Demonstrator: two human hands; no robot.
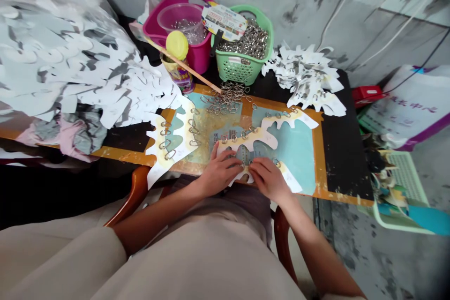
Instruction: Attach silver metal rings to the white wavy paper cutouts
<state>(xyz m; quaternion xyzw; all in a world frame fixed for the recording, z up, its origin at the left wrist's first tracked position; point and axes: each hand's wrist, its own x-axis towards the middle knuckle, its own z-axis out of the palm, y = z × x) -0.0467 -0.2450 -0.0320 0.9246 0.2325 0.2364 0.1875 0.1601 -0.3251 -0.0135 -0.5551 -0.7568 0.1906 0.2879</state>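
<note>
My left hand (pixel 221 171) lies on the near edge of the table with its fingers stretched over a white jagged-edged cut-out (pixel 235 180). My right hand (pixel 270 179) meets it there, thumb and fingers pinched together at the same piece; what they hold is too small to make out. Just beyond them lies another white cut-out (pixel 258 139) with metal wire loops (pixel 243 135) along it. More cut-outs with loops lie at the far right (pixel 305 118) and to the left (pixel 186 129). A pile of loose wire loops (pixel 230 98) sits farther back.
A wooden stick (pixel 197 74) leans across a yellow-lidded jar (pixel 181 72). Behind stand a magenta basket (pixel 200 56) and a green basket (pixel 235 69) of metal pieces. White cut-outs heap up at left (pixel 116 89) and right (pixel 305 77). A chair arm (pixel 138 187) is close by.
</note>
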